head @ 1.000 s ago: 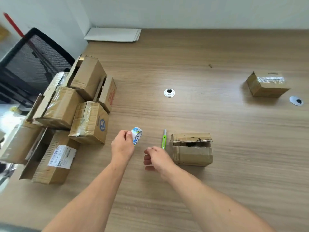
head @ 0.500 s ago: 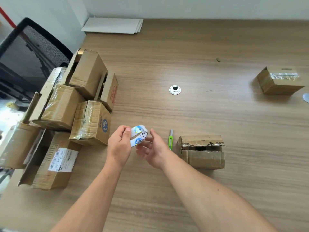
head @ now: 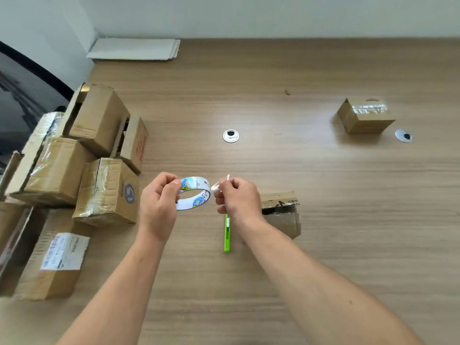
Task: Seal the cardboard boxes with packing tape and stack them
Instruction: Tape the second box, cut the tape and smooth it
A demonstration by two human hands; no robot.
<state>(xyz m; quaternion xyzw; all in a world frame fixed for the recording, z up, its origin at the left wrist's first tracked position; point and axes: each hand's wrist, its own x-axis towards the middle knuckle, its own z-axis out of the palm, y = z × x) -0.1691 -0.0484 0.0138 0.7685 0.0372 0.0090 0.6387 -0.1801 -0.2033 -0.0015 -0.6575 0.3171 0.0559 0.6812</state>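
Packing tape roll (head: 194, 192) hangs above the table (head: 298, 170), gripped by the left hand (head: 159, 202) while the right hand (head: 237, 195) pinches its loose clear end. Behind the right wrist sits an unsealed cardboard box (head: 282, 215), beside a green utility knife (head: 227, 232). More boxes (head: 74, 170) are heaped at the left, and a taped box (head: 364, 115) sits far right.

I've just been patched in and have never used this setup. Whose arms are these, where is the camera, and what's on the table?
There is no machine here. A person works bare-handed, and the single picture comes from a camera on their head, looking down. The left hand grips a roll of packing tape, and the right hand pinches its loose end. On the wooden table lie a green cutter, a box with gaping flaps beside the right wrist, a taped box far right, and a pile of boxes at the left.
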